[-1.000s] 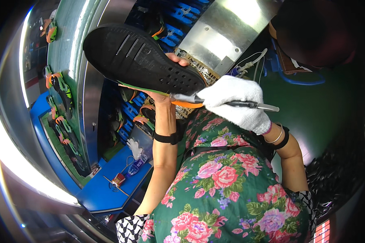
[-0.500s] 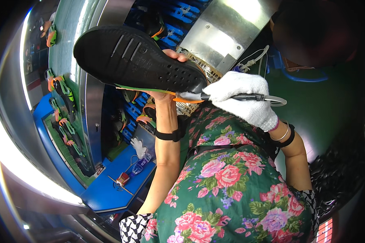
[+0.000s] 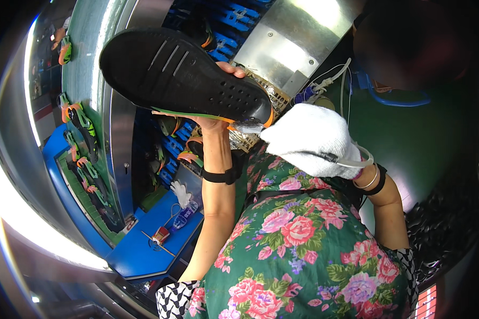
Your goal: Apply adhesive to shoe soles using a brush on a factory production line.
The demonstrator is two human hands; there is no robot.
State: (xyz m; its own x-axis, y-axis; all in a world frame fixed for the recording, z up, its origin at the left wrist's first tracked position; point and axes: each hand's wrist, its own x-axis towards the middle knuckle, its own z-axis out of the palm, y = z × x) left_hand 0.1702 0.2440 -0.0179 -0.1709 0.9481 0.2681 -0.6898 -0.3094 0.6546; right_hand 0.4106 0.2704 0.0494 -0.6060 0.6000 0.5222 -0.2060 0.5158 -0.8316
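A black shoe sole (image 3: 181, 74) faces up, its toe end to the far left, with orange and green showing along the edge of the shoe. My left hand (image 3: 214, 124) grips the shoe from below, fingertips curling over the far edge. In a white knit glove, my right hand (image 3: 314, 139) is closed around a brush (image 3: 248, 128) with a pale, flattened tip. That tip lies against the near edge of the heel. Most of the brush handle is hidden by the glove; a clear hose (image 3: 364, 157) loops from its back end near my wrist.
Orange, green and black shoes (image 3: 85, 127) lie along a conveyor at left. A blue table (image 3: 143, 250) holds a white glove (image 3: 181, 194) and a purple-labelled bottle (image 3: 185, 215). Beyond the shoe are blue slatted racks (image 3: 242, 18) and a metal panel (image 3: 282, 45). Cables (image 3: 324, 85) hang right.
My right hand has rolled over and dropped slightly, so the back of the glove now covers the brush handle. More of the orange heel edge shows. The shoe has barely shifted in my left hand.
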